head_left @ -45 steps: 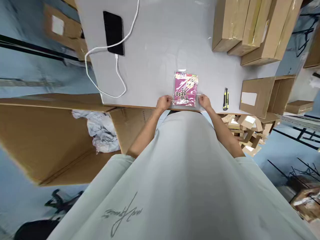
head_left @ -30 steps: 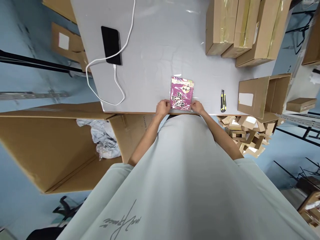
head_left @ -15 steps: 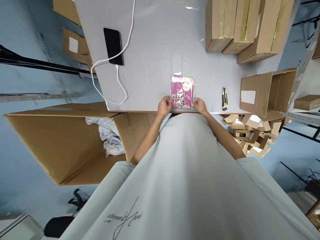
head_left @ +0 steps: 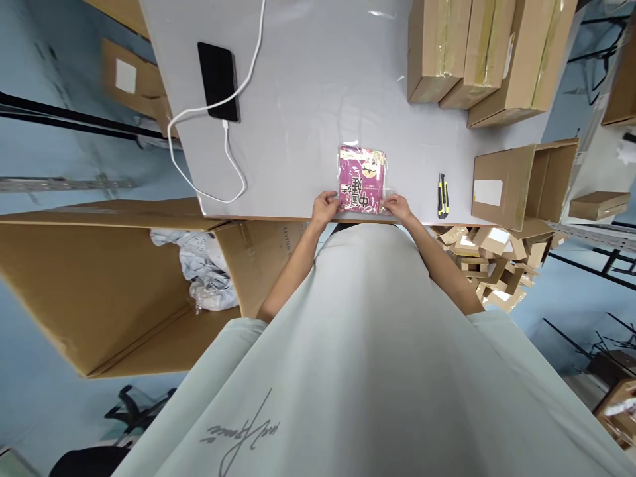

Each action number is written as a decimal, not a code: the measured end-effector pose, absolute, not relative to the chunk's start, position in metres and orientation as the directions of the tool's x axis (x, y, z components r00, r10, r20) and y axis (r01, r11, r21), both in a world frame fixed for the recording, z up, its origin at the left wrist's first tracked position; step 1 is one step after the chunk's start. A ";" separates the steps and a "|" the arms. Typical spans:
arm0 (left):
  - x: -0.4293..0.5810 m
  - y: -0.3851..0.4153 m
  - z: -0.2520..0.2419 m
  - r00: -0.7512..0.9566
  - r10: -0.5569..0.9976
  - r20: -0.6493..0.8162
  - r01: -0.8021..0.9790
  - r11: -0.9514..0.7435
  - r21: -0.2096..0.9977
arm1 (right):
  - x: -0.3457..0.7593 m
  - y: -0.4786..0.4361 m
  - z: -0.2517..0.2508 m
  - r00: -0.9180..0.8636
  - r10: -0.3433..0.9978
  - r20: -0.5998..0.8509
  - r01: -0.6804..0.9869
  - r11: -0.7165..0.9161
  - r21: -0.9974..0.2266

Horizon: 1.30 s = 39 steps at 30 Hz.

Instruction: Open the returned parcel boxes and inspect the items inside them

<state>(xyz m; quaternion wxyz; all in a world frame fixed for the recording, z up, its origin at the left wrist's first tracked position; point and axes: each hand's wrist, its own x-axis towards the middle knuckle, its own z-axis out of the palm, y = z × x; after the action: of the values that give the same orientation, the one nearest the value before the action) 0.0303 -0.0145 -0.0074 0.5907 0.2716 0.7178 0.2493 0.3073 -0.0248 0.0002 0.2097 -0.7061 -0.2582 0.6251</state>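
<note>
A flat purple packet point(head_left: 362, 179) in clear plastic, printed with large characters and a small picture, lies near the front edge of the grey table point(head_left: 298, 132). My left hand point(head_left: 325, 207) pinches the packet's lower left corner between thumb and fingers. At the opposite lower corner, my right hand point(head_left: 397, 207) grips the clear wrapper's edge in the same way. To the right of the packet lies a yellow and black box cutter point(head_left: 443, 196), touched by neither hand.
A black phone point(head_left: 218, 81) with a white cable point(head_left: 173, 146) lies on the table's left. Closed cartons point(head_left: 440, 53) stand at the back right, an open box point(head_left: 503, 187) nearer. Below left, a big open carton point(head_left: 124, 285) holds crumpled plastic. Small boxes point(head_left: 489, 262) pile up below right.
Both hands keep their hold on the packet, which has barely moved. The view has shifted slightly, so the phone and the large carton sit further left in the picture.
</note>
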 end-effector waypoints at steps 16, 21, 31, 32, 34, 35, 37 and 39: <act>0.029 -0.005 0.013 -0.051 0.608 -0.792 0.099 0.792 0.602 | 0.224 0.007 0.037 -0.389 0.772 -0.503 0.790 -0.002 -0.613; 0.030 -0.003 0.017 0.006 0.583 -0.813 0.098 0.808 0.580 | 0.188 0.020 0.022 -0.312 0.747 -0.587 0.850 -0.057 -0.524; 0.028 -0.001 0.012 0.086 0.578 -0.811 0.146 0.798 0.585 | 0.178 0.006 0.029 -0.216 0.755 -0.619 0.900 -0.092 -0.426; 0.027 -0.002 0.011 0.103 0.567 -0.817 0.143 0.805 0.576 | 0.179 0.007 0.032 -0.228 0.739 -0.634 0.902 -0.084 -0.423; 0.026 -0.002 0.010 0.131 0.544 -0.829 0.135 0.818 0.559 | 0.183 0.008 0.036 -0.253 0.714 -0.653 0.905 -0.064 -0.420; 0.026 -0.002 0.009 0.135 0.533 -0.835 0.135 0.825 0.548 | 0.184 0.009 0.038 -0.274 0.706 -0.653 0.903 -0.046 -0.428; 0.027 0.000 0.009 0.122 0.512 -0.850 0.141 0.839 0.525 | 0.188 0.008 0.042 -0.325 0.696 -0.641 0.889 -0.007 -0.458; 0.028 0.002 0.009 0.100 0.485 -0.869 0.153 0.855 0.495 | 0.192 0.006 0.046 -0.378 0.681 -0.627 0.873 0.037 -0.487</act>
<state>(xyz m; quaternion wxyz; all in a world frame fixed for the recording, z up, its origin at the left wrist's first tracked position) 0.0283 0.0022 0.0094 0.7012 0.2415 0.6603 0.1183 0.1916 0.0061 0.0462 -0.1120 -0.5461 -0.7113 0.4281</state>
